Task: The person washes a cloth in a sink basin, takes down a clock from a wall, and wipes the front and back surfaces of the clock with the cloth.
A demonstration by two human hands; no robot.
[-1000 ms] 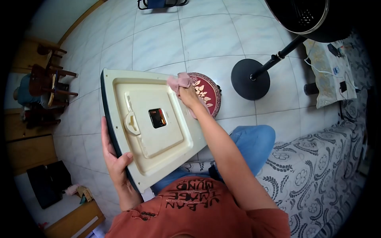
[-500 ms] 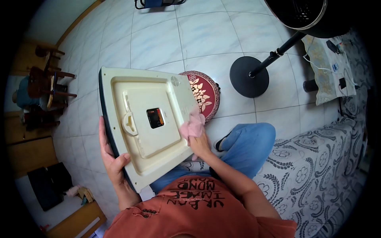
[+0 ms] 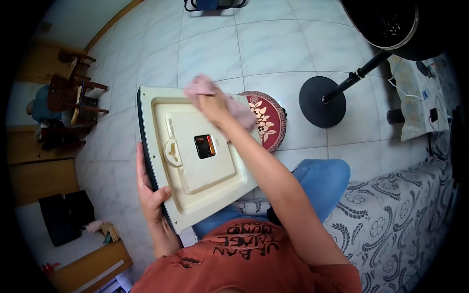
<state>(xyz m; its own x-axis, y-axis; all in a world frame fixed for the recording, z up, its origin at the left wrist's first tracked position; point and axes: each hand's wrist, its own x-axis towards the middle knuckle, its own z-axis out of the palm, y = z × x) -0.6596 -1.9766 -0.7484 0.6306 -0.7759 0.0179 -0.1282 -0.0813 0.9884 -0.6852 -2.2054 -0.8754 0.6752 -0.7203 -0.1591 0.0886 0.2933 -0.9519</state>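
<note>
A cream plastic panel [image 3: 210,176] with a dark outer edge leans across my lap, its recessed face up. Near its middle is a small opening with something black and orange [image 3: 204,146] inside. My left hand [image 3: 152,193] grips the panel's dark left edge, thumb on top. Over the panel's upper right part, my right hand [image 3: 212,107] presses a pink cloth [image 3: 200,88], slightly blurred. Part of the cloth trails to the right of the hand. Behind the panel's right side shows a round red stool [image 3: 270,119] with a flower pattern.
A black fan stand [image 3: 322,101] rises from the tiled floor at the right. Beside it are a cloth-covered table [image 3: 410,112] and a patterned sofa [image 3: 381,224]. Wooden chairs [image 3: 61,93] stand at the left, with a black object [image 3: 56,219] below them.
My right hand has moved the pink cloth from the panel's lower right side up to its top edge. My left hand keeps its grip. The whole view has shifted slightly.
</note>
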